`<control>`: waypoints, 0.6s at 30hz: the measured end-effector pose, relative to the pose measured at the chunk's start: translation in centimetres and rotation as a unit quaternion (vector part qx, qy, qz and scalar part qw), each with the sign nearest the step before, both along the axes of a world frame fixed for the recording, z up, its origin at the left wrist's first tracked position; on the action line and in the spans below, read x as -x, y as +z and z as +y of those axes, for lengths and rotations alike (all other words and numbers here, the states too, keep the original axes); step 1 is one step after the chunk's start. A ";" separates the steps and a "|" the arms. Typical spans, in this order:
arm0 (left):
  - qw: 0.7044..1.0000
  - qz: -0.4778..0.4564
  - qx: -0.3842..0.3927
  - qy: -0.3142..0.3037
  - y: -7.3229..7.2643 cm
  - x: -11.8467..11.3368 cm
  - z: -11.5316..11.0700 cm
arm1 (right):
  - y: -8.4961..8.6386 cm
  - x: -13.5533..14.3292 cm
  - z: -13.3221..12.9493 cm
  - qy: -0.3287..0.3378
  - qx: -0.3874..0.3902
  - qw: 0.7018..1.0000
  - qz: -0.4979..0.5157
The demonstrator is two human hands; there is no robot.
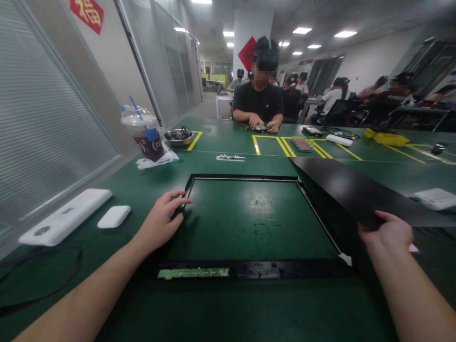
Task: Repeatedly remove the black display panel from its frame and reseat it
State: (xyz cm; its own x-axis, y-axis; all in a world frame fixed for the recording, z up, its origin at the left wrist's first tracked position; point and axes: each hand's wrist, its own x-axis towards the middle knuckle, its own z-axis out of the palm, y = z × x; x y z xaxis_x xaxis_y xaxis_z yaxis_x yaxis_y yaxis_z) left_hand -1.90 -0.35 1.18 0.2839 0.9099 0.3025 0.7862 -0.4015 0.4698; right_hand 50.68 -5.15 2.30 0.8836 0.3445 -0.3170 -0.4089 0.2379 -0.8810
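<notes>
A black rectangular frame (pixel 292 269), like a monitor bezel, lies flat on the green table. A narrow green circuit board (pixel 194 273) sits on the left part of its near side. My left hand (pixel 167 214) rests at the frame's left side, fingers spread and fingertips over the edge. My right hand (pixel 390 232) grips a thin, dark flat panel (pixel 351 190) by its near edge, to the right of the frame. The panel is tilted, and its far left corner is close to the frame's far right corner. Some of my right fingers are hidden under the panel.
At left are a white power bank (pixel 67 216), a white case (pixel 114 217), a black strap (pixel 73 270) and a drink cup (pixel 144 135). Thin white scraps (pixel 230 157) and a metal bowl (pixel 178 136) lie beyond. Across the table a person (pixel 258 99) handles a small device.
</notes>
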 end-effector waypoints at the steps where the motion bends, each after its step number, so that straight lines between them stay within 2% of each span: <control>1: 0.999 0.019 0.004 0.032 0.4 0.1 -0.1 | 0.0 0.0 0.0 -0.008 0.006 1.000 0.011; 5: 0.979 0.084 0.108 0.150 2.4 0.6 -0.3 | 0.6 0.5 0.1 -0.039 0.018 0.998 0.044; 6: 0.972 0.098 0.137 0.161 2.8 0.6 -0.4 | 0.7 0.6 0.1 -0.042 0.018 0.998 0.045; 10: 0.964 0.126 0.194 0.132 3.5 0.4 -0.6 | 1.0 0.9 0.0 -0.045 0.020 0.998 0.050; 18: 0.970 0.127 0.184 0.097 3.2 0.4 -0.6 | 0.7 0.2 0.3 -0.040 0.019 0.997 0.061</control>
